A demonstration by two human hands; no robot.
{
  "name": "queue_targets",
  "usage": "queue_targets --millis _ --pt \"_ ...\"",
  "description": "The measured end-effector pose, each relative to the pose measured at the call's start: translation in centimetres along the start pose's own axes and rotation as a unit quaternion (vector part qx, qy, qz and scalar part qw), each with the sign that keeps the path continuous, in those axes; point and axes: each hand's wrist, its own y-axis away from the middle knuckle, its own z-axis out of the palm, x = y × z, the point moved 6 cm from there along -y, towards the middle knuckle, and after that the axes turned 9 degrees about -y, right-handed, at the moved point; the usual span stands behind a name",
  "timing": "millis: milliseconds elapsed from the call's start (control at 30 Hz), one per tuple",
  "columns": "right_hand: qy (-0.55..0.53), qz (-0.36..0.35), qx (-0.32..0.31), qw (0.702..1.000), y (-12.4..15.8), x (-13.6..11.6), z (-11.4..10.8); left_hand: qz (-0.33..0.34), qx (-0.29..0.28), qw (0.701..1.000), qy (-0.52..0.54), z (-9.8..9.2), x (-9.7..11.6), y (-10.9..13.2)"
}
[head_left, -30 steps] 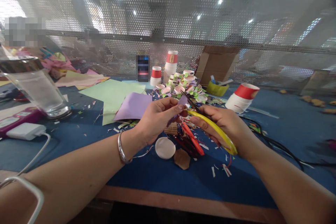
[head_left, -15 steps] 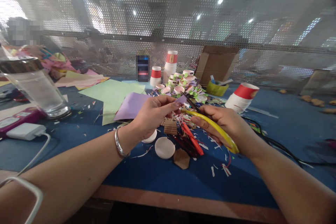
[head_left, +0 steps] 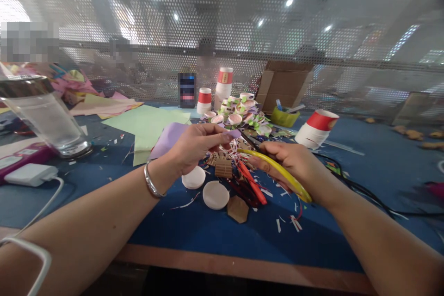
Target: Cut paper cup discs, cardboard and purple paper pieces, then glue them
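Observation:
Between the thumb and fingers of my left hand (head_left: 197,145) is a small piece of purple paper (head_left: 235,134). My right hand (head_left: 294,164) grips a pair of scissors with yellow handles (head_left: 279,171); their dark blades point up and left, close to the paper's right edge. Below my hands lie two white paper discs (head_left: 215,195), a brown cardboard hexagon (head_left: 237,209), a ridged cardboard piece (head_left: 223,168) and a red-orange tool (head_left: 255,185). Behind my left hand, a purple sheet (head_left: 169,138) rests partly hidden on green paper (head_left: 145,122).
Stacked paper cups (head_left: 225,85) stand behind a heap of small decorated cup pieces (head_left: 243,111). Another cup stack (head_left: 317,129) leans at right, near black cables (head_left: 364,194). At left are a glass of water (head_left: 57,115) and a purple power strip (head_left: 26,159). Paper scraps litter the blue table (head_left: 187,240).
My left hand, with the purple paper, has moved slightly left, away from the scissor blades. More of the left white disc now shows. My right hand has barely moved.

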Motion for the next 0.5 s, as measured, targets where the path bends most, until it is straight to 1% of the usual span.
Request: queue_targets --millis 133,200,333,400,500 --pt "-0.003 0.005 -0.019 1.000 0.0 -0.2 0.2 0.012 -0.009 0.999 -0.050 -0.7 0.2 -0.4" --pt "0.021 -0.003 -0.016 1.000 0.0 -0.1 0.2 0.024 -0.010 0.997 -0.079 -1.0 0.3 -0.5" --pt "0.060 -0.038 0.002 0.997 -0.1 0.4 0.2 0.023 -0.001 0.992 -0.126 -1.6 0.2 -0.7" --pt "0.066 -0.042 0.008 0.997 -0.2 0.7 0.2 0.021 -0.001 0.990 -0.141 -1.7 0.3 -0.7" --pt "0.073 -0.037 0.000 0.997 -0.2 0.8 0.3 0.021 -0.004 0.989 -0.147 -1.6 0.5 -0.6"
